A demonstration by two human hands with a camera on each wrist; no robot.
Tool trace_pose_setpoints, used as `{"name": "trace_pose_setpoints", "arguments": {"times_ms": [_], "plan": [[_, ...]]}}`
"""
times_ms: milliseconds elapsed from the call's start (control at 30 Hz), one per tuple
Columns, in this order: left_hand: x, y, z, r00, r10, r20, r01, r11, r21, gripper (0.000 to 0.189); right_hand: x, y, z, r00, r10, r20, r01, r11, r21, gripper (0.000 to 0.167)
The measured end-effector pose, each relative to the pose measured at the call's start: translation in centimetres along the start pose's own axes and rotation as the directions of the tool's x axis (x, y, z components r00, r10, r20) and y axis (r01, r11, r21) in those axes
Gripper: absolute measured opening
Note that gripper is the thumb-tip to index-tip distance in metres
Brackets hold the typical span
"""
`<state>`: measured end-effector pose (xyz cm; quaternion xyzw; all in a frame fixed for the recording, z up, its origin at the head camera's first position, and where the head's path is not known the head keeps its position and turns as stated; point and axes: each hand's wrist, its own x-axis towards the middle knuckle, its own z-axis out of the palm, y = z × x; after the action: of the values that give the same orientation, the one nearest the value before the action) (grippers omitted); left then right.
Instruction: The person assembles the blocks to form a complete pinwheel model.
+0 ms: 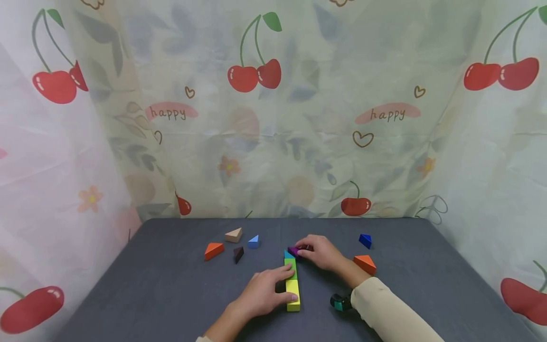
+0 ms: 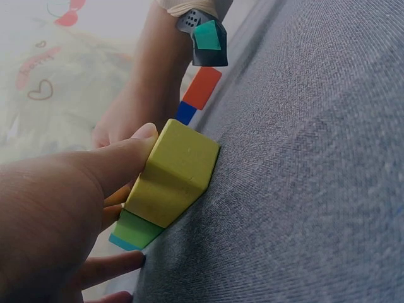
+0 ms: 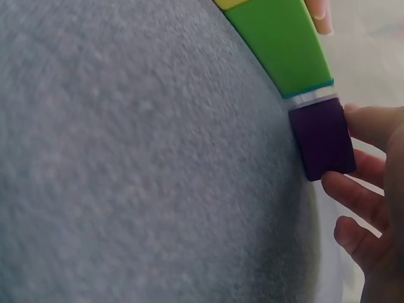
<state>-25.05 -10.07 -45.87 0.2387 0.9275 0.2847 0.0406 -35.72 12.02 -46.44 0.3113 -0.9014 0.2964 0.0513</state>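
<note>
Left hand (image 1: 264,291), splayed, on yellow block (image 2: 173,170) (right (image 1: 323,253): pinched purple block (image 3: 322,140))

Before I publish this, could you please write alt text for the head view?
A person's left hand touches a yellow block and green block lined up on a dark table, while the right hand pinches a purple block beside the teal block. More blocks lie either side.
</note>
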Motion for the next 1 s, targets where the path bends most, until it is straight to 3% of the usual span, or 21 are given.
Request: {"name": "trace_pose_setpoints", "arguments": {"times_ms": [500, 1000], "plan": [[0.03, 0.0, -0.08, 1.0, -0.008, 0.015, 0.008, 1.0, -0.013, 0.065, -0.24, -0.76, 0.37, 0.999, 0.043, 0.006, -0.044, 0.998, 0.048, 0.018], [0.12, 0.01, 0.0, 1.0, -0.01, 0.018, 0.01, 1.0, -0.01, 0.066, -0.15, -0.66, 0.52, 0.999, 0.033, -0.01, -0.032, 0.998, 0.052, 0.017]]}}
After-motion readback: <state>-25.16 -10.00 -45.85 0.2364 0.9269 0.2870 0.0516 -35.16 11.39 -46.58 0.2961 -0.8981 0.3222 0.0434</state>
